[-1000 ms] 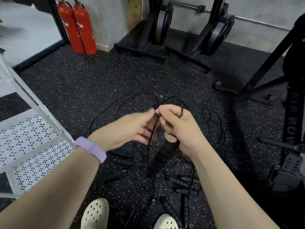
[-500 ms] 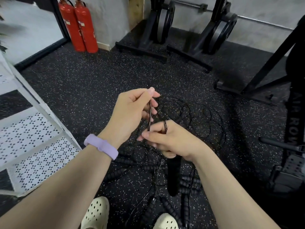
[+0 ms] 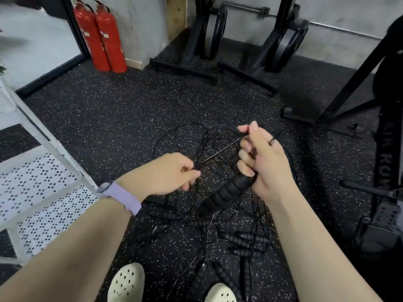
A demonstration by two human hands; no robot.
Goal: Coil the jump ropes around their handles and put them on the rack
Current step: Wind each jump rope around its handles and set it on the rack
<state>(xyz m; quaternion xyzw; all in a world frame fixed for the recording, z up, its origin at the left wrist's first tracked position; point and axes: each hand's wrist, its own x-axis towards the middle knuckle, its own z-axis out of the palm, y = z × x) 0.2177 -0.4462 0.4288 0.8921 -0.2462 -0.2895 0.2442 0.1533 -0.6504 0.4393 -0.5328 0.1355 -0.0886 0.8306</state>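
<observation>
Speckled gym floor [image 3: 122,118] lies under our tangled jump ropes [image 3: 235,236]. Our right hand [image 3: 265,162] grips one handle [image 3: 226,192] and cord; our left hand [image 3: 165,173] pinches that cord [image 3: 220,150] taut.

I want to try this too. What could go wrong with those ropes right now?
The thin black rope stretched between the left hand and right hand might snag on the tangled loops lying on the speckled floor. The ribbed black handle could slip from the right hand. The loose handles near the white clogs could trip her.
</observation>
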